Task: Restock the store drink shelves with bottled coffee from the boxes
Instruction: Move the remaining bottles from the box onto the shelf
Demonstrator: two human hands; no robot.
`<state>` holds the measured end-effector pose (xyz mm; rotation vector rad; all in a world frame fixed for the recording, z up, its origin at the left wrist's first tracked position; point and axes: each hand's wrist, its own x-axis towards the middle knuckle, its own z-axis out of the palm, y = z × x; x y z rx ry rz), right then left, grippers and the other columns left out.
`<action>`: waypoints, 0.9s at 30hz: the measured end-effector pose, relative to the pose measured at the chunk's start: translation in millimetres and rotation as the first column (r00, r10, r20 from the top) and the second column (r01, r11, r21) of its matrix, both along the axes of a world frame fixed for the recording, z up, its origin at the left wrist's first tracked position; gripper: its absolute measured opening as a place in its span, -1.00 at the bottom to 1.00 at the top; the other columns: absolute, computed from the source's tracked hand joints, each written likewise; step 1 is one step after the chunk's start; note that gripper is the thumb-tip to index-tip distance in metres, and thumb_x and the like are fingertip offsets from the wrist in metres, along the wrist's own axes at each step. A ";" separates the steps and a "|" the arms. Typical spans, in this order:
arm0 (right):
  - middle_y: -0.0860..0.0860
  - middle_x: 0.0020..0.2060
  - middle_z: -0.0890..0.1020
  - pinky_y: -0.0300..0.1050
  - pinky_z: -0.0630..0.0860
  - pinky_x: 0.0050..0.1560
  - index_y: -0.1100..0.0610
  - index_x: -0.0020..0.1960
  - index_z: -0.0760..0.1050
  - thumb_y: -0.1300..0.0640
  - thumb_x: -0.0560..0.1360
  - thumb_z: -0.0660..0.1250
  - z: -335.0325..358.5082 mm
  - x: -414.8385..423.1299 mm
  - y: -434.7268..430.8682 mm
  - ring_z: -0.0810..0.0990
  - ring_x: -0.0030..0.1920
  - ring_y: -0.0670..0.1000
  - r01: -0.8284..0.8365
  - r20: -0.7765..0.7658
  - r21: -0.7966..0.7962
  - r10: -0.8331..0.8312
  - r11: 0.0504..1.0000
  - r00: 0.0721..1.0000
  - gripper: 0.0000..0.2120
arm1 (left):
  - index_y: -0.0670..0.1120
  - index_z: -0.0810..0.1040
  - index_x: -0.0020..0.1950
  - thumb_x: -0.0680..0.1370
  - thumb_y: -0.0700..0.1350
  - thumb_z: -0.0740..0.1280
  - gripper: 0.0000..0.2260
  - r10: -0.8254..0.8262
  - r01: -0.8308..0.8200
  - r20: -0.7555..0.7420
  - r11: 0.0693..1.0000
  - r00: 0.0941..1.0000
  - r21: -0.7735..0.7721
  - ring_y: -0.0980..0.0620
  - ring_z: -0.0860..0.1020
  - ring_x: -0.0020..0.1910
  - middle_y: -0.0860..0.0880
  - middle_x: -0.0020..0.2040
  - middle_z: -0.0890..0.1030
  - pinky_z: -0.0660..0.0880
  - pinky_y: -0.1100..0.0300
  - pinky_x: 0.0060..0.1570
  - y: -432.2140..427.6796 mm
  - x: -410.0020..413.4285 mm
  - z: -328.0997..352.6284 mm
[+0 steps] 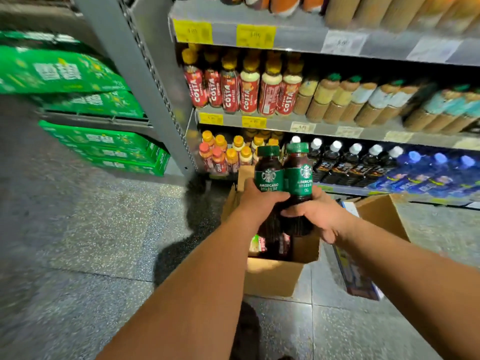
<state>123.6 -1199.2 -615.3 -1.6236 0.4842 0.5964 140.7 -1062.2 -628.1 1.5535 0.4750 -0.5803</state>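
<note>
**Fingers clasp two coffee bottles**

Fingers (pixel 276 196) of the left hand (pixel 255 201) curl round one Americano bottle (pixel 268 175), the right hand (pixel 320 215) grips its twin (pixel 298 175), mid-frame above the box (pixel 272 276); likely rigid, liquid-heavy, slick-labelled, so best held at the waist; beyond, speckled floor (pixel 91 229) and a crowded bottom shelf (pixel 345 189).

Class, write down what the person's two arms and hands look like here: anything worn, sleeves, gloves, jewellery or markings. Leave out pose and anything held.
The left forearm and right forearm are bare as far as the frame shows; no sleeve is visible. The left hand and right hand wear no gloves. No watch, bracelet, ring or marking shows.
</note>
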 end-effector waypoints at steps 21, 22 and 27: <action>0.04 -0.01 0.60 -0.27 0.43 -0.25 0.11 0.15 0.40 0.37 0.24 0.56 267.7 -34.2 3.6 0.55 -0.08 -0.01 0.023 0.472 -0.085 0.020 0.996 0.881 -0.42 | -0.14 0.47 0.18 0.19 -0.15 0.57 -0.40 0.108 -0.086 0.515 0.994 0.850 -0.066 -0.05 0.63 0.04 -0.08 0.03 0.66 0.51 0.13 -0.01 6.5 -35.7 270.1; 0.04 -0.01 0.60 -0.22 0.43 -0.21 0.12 0.16 0.40 0.38 0.23 0.57 274.6 -33.3 3.4 0.55 -0.05 0.02 0.031 0.483 -0.093 0.018 0.995 0.875 -0.40 | -0.17 0.46 0.18 0.18 -0.15 0.58 -0.38 0.113 -0.088 0.524 0.993 0.844 -0.072 -0.07 0.62 0.05 -0.09 0.03 0.65 0.51 0.16 -0.04 6.0 -34.9 277.2; -0.07 -0.13 0.59 -0.31 0.42 -0.24 0.12 0.13 0.44 0.40 0.23 0.55 302.2 -26.3 6.9 0.56 -0.12 -0.07 0.038 0.546 -0.126 0.037 0.991 0.837 -0.45 | -0.14 0.45 0.13 0.20 -0.15 0.62 -0.42 0.175 -0.150 0.535 0.985 0.827 -0.089 -0.04 0.62 0.04 -0.07 0.02 0.65 0.53 0.11 0.02 8.3 -26.3 301.6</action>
